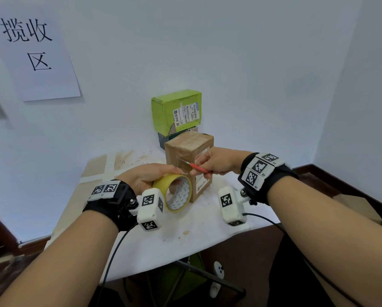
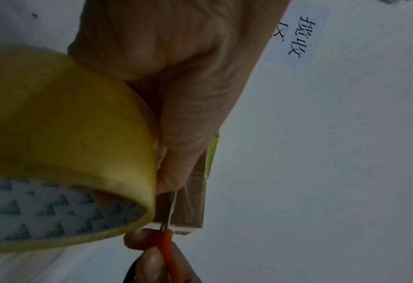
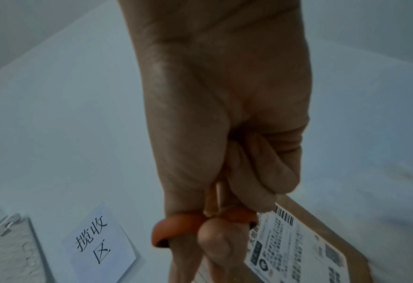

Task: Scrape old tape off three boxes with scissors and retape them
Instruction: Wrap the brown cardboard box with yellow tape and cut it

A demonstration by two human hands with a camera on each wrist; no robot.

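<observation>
A brown cardboard box (image 1: 193, 149) stands upright on the white table (image 1: 154, 240), with clear tape on its top and a white label on its right side. My left hand (image 1: 145, 176) grips a yellow tape roll (image 1: 174, 191) just in front of the box. My right hand (image 1: 216, 161) holds red-handled scissors (image 1: 197, 167), whose blades point left at a strip of tape stretched from the roll to the box. In the left wrist view the scissors (image 2: 167, 239) meet the tape beside the roll (image 2: 67, 134). The right wrist view shows fingers through the orange handle (image 3: 176, 227).
A green box (image 1: 176, 110) sits on a dark box (image 1: 165, 138) against the wall behind the brown one. A paper sign (image 1: 35, 52) hangs on the wall at left. The table edge runs close below my wrists, and a white controller (image 1: 217, 278) lies under it.
</observation>
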